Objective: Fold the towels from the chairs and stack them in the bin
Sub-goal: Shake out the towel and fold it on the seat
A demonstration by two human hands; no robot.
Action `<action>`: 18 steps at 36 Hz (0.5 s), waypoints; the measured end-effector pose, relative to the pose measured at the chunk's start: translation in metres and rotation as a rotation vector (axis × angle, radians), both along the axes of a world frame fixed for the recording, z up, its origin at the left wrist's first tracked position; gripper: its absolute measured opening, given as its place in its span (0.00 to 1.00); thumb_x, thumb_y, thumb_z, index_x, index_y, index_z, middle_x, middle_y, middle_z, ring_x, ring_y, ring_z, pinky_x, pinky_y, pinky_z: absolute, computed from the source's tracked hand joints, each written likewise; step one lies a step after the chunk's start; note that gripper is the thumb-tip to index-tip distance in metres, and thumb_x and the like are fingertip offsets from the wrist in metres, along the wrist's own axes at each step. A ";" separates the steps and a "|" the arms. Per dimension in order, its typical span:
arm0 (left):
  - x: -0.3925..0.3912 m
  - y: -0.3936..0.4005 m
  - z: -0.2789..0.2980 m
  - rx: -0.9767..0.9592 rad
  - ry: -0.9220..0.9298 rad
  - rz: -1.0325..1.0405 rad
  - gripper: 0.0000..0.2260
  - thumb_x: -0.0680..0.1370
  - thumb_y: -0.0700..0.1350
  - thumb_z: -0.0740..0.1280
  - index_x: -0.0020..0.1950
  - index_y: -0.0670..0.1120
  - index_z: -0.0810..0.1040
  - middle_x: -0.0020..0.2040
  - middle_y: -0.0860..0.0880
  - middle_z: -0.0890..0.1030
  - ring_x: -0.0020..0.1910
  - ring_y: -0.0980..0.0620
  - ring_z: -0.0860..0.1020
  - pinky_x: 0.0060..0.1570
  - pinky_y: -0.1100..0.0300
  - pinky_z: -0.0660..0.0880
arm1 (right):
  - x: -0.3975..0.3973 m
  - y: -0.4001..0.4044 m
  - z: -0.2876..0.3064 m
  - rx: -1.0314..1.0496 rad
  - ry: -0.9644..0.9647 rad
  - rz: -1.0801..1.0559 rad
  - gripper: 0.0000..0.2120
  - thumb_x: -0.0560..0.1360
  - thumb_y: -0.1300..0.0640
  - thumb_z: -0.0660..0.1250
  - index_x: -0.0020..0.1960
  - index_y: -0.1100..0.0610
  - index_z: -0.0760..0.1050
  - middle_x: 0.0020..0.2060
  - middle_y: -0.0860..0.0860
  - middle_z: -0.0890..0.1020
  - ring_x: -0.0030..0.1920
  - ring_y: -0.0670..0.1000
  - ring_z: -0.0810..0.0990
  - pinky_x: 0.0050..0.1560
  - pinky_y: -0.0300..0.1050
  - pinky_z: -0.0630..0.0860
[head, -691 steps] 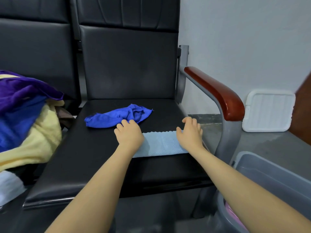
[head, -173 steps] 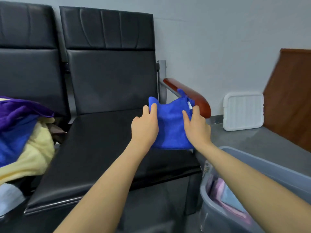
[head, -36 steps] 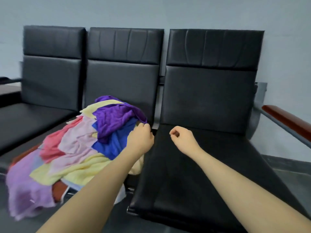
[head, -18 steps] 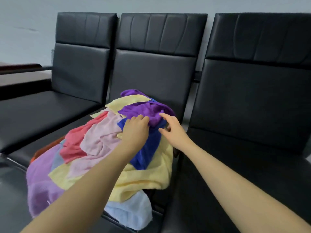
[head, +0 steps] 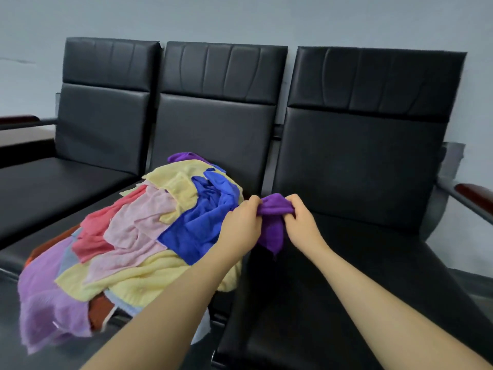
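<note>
A bunched purple towel point(head: 273, 222) hangs between my two hands above the gap between the middle and right seats. My left hand point(head: 241, 224) grips its left end and my right hand point(head: 302, 222) grips its right end. To the left, a heap of towels point(head: 138, 236) covers the middle seat: blue, yellow, pink, red, lilac and pale blue ones, with another purple one at the back. The bin is out of view.
Three joined black chairs stand against a grey wall. The right seat point(head: 360, 276) is bare, and so is the left seat point(head: 53, 182). A red-brown armrest point(head: 474, 194) juts out at the far right, another at the far left.
Both hands have taken the purple towel off the top of the heap and pulled it right, toward the right seat. The blue towel beneath it now shows.
</note>
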State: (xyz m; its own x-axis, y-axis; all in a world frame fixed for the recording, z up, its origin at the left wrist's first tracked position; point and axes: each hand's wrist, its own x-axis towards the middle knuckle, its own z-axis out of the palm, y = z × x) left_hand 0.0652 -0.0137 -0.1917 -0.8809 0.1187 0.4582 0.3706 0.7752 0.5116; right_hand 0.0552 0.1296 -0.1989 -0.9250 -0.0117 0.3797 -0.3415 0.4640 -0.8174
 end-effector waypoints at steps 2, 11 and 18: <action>0.006 0.015 -0.004 0.036 -0.027 -0.028 0.04 0.79 0.41 0.57 0.51 0.45 0.71 0.47 0.46 0.78 0.46 0.42 0.77 0.48 0.47 0.74 | 0.016 0.018 0.005 -0.008 0.028 -0.065 0.05 0.80 0.63 0.56 0.47 0.57 0.68 0.39 0.50 0.76 0.39 0.45 0.75 0.36 0.35 0.69; 0.040 0.094 -0.006 0.191 -0.132 -0.133 0.07 0.81 0.43 0.56 0.54 0.45 0.72 0.49 0.46 0.80 0.49 0.44 0.77 0.48 0.53 0.72 | 0.069 0.096 0.002 0.111 -0.019 -0.320 0.07 0.79 0.59 0.60 0.42 0.54 0.68 0.37 0.49 0.76 0.38 0.49 0.75 0.37 0.43 0.71; 0.056 0.132 -0.006 0.485 -0.160 -0.122 0.05 0.80 0.41 0.61 0.53 0.45 0.75 0.45 0.54 0.76 0.43 0.57 0.74 0.38 0.71 0.66 | 0.104 0.156 -0.008 0.165 -0.048 -0.431 0.02 0.76 0.56 0.66 0.44 0.51 0.73 0.36 0.47 0.80 0.43 0.51 0.78 0.53 0.51 0.71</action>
